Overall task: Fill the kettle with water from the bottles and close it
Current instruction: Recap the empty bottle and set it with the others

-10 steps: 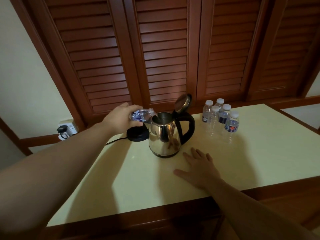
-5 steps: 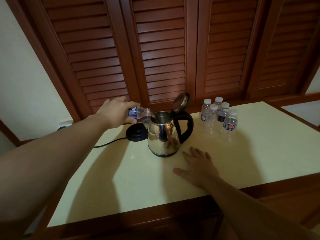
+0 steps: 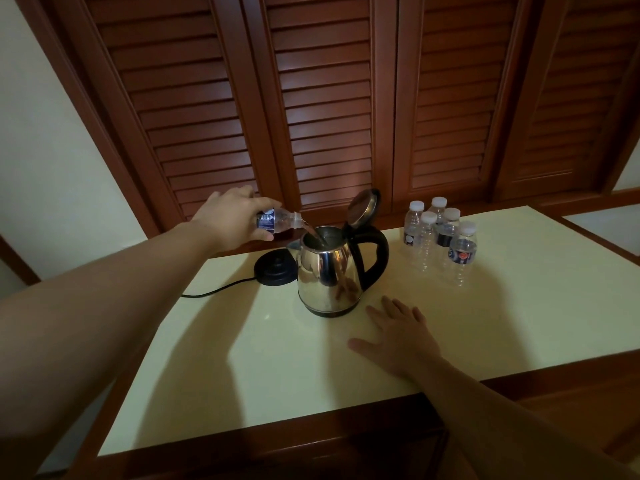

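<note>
A shiny steel kettle (image 3: 329, 275) with a black handle stands on the pale table (image 3: 277, 358), off its base, its lid (image 3: 363, 206) hinged up and open. My left hand (image 3: 230, 216) holds a small water bottle (image 3: 278, 220) tipped on its side, mouth over the kettle's opening, and a stream of water runs into the kettle. My right hand (image 3: 403, 332) lies flat on the table, fingers spread, just to the front right of the kettle and not touching it. Several capped water bottles (image 3: 440, 233) stand in a cluster to the right of the kettle.
The black kettle base (image 3: 275, 270) sits behind and to the left of the kettle, its cord (image 3: 214, 291) trailing off the left edge. Brown louvred doors (image 3: 329, 109) rise right behind the table. A dark wooden rim (image 3: 277, 441) frames the table's front edge.
The bottle has stayed tipped at the kettle's mouth and water now visibly streams in. My view has shifted slightly; the right hand has stayed flat on the table.
</note>
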Demonstrator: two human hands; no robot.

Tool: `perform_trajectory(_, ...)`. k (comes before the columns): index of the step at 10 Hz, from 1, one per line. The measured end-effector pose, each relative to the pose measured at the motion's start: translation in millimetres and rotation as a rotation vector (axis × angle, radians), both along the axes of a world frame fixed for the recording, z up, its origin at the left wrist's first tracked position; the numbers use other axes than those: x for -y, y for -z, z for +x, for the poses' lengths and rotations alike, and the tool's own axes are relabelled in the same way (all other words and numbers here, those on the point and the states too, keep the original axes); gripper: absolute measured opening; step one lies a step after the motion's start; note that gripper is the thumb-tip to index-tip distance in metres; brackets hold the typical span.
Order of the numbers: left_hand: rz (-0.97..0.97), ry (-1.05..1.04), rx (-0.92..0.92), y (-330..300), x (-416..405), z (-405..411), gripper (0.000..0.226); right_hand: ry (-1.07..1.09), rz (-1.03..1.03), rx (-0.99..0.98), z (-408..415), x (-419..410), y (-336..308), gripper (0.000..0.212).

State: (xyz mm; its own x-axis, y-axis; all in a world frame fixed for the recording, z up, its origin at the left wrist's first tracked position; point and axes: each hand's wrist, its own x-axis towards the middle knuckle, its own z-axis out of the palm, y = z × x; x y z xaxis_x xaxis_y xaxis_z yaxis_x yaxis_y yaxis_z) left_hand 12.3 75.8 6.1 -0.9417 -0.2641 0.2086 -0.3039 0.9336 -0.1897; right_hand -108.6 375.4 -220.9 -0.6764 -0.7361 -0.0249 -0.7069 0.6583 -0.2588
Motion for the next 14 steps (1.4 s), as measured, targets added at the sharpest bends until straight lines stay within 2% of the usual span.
perform_trajectory(6, -0.152, 0.050, 0.031, -25.1, -9.4, -13.0, 0.071, 0.008, -0.003, 0.004, -1.0, 0.0, 0.9, 0.102)
perform_trajectory(11, -0.442, 0.165, 0.211, -63.9, -30.3, -27.2, 0.068, 0.000, -0.032, 0.006, -1.9, -2.1, 3.0, 0.099)
perform_trajectory(14, -0.570, 0.217, 0.253, -60.9, -33.6, -37.0, 0.065, -0.007, -0.033, 0.010, -1.6, -2.5, 2.0, 0.100)
